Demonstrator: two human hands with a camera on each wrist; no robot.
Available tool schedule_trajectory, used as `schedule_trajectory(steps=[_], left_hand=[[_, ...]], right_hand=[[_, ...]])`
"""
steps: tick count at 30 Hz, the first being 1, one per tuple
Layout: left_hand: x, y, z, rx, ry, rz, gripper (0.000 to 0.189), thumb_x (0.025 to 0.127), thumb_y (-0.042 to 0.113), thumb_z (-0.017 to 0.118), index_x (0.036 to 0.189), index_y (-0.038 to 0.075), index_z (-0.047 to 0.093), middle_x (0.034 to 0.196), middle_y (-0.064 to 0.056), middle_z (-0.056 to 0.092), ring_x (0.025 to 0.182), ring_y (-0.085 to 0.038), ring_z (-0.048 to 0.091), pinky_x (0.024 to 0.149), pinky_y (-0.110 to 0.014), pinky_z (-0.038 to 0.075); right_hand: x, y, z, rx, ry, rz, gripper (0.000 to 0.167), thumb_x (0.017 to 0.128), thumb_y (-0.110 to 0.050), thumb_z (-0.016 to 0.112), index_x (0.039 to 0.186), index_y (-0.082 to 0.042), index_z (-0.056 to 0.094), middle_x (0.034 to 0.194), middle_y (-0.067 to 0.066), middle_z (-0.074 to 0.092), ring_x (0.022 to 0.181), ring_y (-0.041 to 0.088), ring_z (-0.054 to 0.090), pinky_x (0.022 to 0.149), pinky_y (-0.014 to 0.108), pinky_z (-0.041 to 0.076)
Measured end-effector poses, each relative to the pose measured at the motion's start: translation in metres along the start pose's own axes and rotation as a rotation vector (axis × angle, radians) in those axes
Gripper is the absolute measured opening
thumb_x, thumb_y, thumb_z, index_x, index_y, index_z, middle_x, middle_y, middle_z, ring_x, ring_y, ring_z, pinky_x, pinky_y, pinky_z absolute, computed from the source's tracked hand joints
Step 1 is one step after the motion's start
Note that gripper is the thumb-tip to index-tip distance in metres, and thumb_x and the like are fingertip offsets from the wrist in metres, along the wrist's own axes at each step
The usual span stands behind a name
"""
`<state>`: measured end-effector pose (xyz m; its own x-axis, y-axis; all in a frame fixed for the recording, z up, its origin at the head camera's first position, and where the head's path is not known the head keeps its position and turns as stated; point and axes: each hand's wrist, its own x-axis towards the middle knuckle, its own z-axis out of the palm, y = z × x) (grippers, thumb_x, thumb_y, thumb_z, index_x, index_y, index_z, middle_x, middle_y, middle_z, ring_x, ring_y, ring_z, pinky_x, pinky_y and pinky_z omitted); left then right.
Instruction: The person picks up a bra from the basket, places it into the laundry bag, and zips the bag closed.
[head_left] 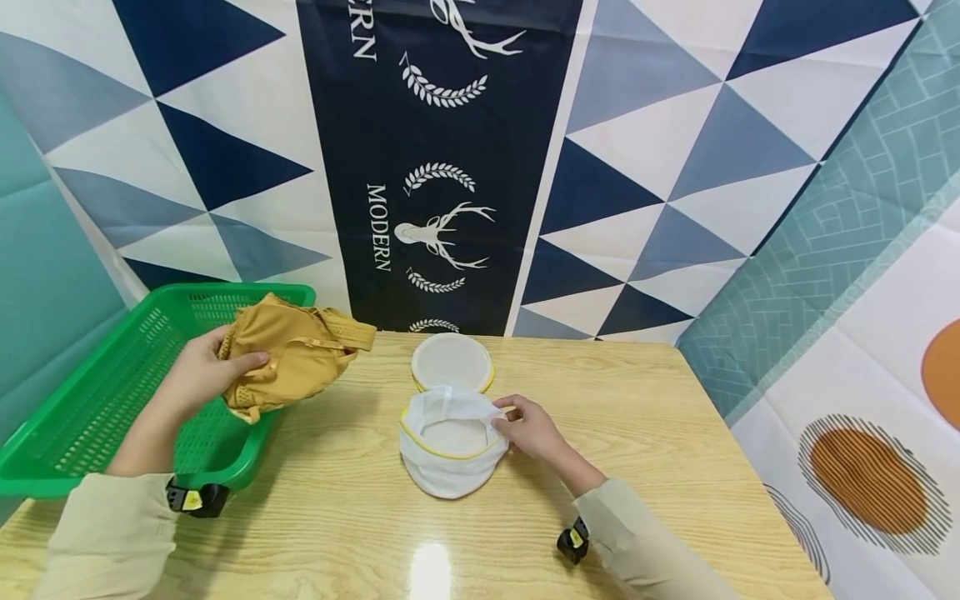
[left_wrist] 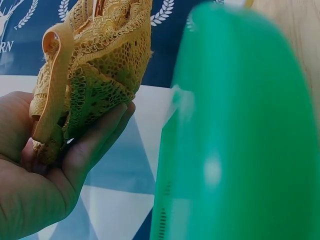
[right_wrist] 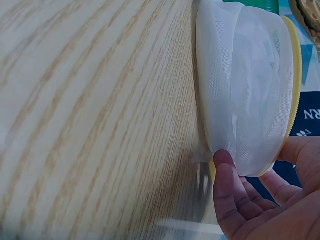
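Wood-grain worktop (head_left: 330,517) bears a mesh bag (head_left: 444,472) the right grip (head_left: 531,429) pinches and, near the left grip (head_left: 193,373) clasping perhaps a lace bra (head_left: 296,354), a green basket (head_left: 112,367).

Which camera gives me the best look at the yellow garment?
The head view: the yellow garment sits fully in frame, in the left hand. The left wrist view shows it closer but cropped on top; the right wrist view only a small piece.
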<state>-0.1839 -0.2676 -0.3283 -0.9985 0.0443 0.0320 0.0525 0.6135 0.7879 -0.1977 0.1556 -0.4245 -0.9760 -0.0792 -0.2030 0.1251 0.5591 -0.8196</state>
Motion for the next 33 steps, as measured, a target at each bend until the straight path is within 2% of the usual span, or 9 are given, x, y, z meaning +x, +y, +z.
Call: schedule_trajectory(steps=[14,25,33], left_hand=[[0.001,0.005,0.010,-0.055,-0.041,0.018,0.062,0.094,0.028,0.056,0.142,-0.003,0.032,0.112,-0.029,0.058,0.071,-0.003,0.063,0.064,-0.028,0.054],[0.003,0.008,0.018,-0.032,-0.046,0.025,0.060,0.094,0.027,0.057,0.140,-0.003,0.034,0.113,-0.029,0.059,0.073,-0.002,0.062,0.066,-0.027,0.053],[0.006,0.010,0.026,-0.070,-0.063,0.029,0.057,0.093,0.023,0.058,0.139,-0.003,0.036,0.111,-0.029,0.060,0.074,-0.006,0.063,0.065,-0.027,0.054]], right_hand=[[-0.001,-0.002,0.000,-0.005,0.001,-0.011,0.028,0.090,-0.014,0.061,0.118,-0.010,0.058,0.091,0.009,0.055,0.061,0.017,0.053,0.053,0.031,0.050],[-0.001,-0.002,0.000,-0.002,-0.005,-0.009,0.029,0.091,-0.014,0.060,0.119,-0.010,0.058,0.092,0.009,0.055,0.062,0.017,0.053,0.053,0.030,0.050],[-0.001,-0.001,0.000,-0.006,0.001,-0.003,0.029,0.090,-0.014,0.061,0.119,-0.010,0.058,0.092,0.009,0.055,0.061,0.016,0.052,0.053,0.030,0.050]])
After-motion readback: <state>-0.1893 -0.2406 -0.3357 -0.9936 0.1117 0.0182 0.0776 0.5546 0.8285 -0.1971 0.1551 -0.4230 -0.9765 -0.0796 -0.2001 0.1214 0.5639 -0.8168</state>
